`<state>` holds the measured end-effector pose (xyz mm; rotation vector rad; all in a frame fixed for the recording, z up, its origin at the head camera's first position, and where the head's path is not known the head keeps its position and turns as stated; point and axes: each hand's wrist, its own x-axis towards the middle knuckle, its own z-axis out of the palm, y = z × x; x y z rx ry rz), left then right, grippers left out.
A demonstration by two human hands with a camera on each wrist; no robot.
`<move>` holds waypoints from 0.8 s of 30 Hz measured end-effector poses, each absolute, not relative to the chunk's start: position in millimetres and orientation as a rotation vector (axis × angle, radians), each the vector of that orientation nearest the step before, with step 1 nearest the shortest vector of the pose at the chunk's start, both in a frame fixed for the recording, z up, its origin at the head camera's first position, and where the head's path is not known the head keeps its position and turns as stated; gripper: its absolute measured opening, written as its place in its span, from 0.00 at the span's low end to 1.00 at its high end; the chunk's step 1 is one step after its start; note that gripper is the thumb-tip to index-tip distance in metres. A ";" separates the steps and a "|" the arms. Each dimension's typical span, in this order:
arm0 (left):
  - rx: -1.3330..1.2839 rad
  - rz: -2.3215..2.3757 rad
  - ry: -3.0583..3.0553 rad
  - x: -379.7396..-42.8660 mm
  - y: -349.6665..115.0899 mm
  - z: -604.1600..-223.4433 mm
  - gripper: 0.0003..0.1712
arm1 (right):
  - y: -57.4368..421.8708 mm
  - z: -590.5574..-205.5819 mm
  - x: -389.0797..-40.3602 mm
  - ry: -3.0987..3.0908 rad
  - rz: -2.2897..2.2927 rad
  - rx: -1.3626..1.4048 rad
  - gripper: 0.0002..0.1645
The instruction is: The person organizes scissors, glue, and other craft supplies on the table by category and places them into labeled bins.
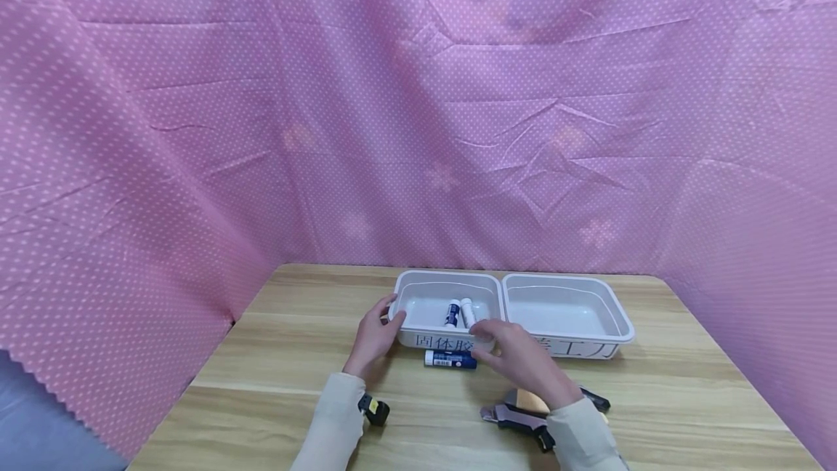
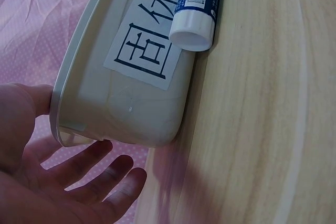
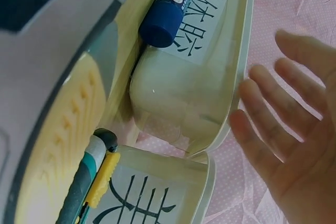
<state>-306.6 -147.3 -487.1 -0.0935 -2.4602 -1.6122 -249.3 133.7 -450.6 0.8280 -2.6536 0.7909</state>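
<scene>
My left hand (image 1: 375, 336) holds the left end of a white plastic bin (image 1: 407, 337), thumb at the rim and fingertips against the outer wall in the left wrist view. Two glue sticks, one blue and white (image 1: 452, 314) and one mostly white (image 1: 467, 313), lie inside that bin. Along the foot of its labelled front wall lies another blue glue stick (image 1: 451, 360) with a white end. My right hand (image 1: 522, 358) is over the bin's front right corner. In the right wrist view its fingers (image 3: 281, 106) are spread beside the rim with nothing between them.
A second white bin (image 1: 624, 325), also labelled, stands right against the first. Near my right wrist lie a utility knife (image 1: 516, 417) with a dark grip and a black-ended tool (image 1: 596, 400). Behind the wooden table (image 1: 314, 304) hangs a pink dotted curtain (image 1: 418, 129).
</scene>
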 end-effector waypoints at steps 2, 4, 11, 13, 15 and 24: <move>-0.094 -1.615 -2.463 -307.0 -147.2 -487.1 0.29 | 133.5 -451.3 -248.5 -2.670 0.753 0.897 0.20; -0.099 -1.612 -2.466 -307.1 -147.1 -486.9 0.29 | 133.0 -451.2 -247.3 -2.691 0.720 0.954 0.20; -0.081 -1.614 -2.469 -308.3 -145.7 -483.7 0.30 | 130.1 -449.3 -246.5 -2.746 0.689 1.048 0.21; -0.074 -1.615 -2.474 -308.8 -145.5 -482.6 0.30 | 129.7 -448.7 -247.7 -2.769 0.703 1.040 0.22; -0.075 -1.614 -2.479 -309.2 -145.7 -481.9 0.30 | 129.5 -448.0 -248.8 -2.797 0.714 1.024 0.24; -0.056 -1.610 -2.489 -310.3 -139.6 -478.6 0.30 | 136.2 -449.1 -255.7 -2.866 0.718 1.025 0.29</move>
